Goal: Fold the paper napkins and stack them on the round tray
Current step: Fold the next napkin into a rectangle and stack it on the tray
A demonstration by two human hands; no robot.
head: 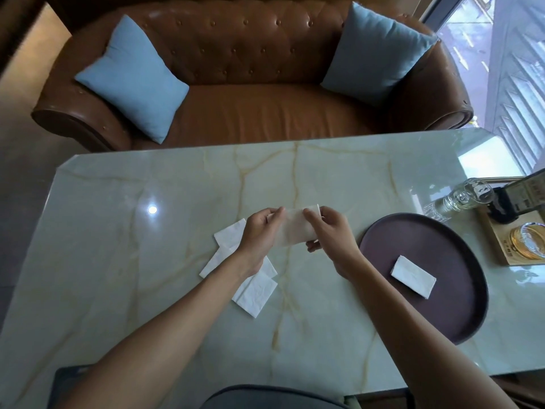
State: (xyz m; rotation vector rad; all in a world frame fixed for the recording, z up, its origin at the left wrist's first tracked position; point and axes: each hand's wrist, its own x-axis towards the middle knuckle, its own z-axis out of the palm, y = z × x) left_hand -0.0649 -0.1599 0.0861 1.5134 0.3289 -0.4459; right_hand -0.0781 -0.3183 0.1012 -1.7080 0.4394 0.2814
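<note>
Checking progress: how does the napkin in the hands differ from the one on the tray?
The held napkin is lifted off the table, gripped by the left hand and right hand; the tray napkin lies flat on the round tray, untouched. The held one is partly hidden; the tray one shows whole. Both are white paper.

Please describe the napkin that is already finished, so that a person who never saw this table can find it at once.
Look at the marble table and find the dark round tray on its right side. One folded white napkin lies flat on the tray. It is the only napkin on the tray: the loose napkins lie on the bare table to the left, and another napkin is held in both hands.
</note>
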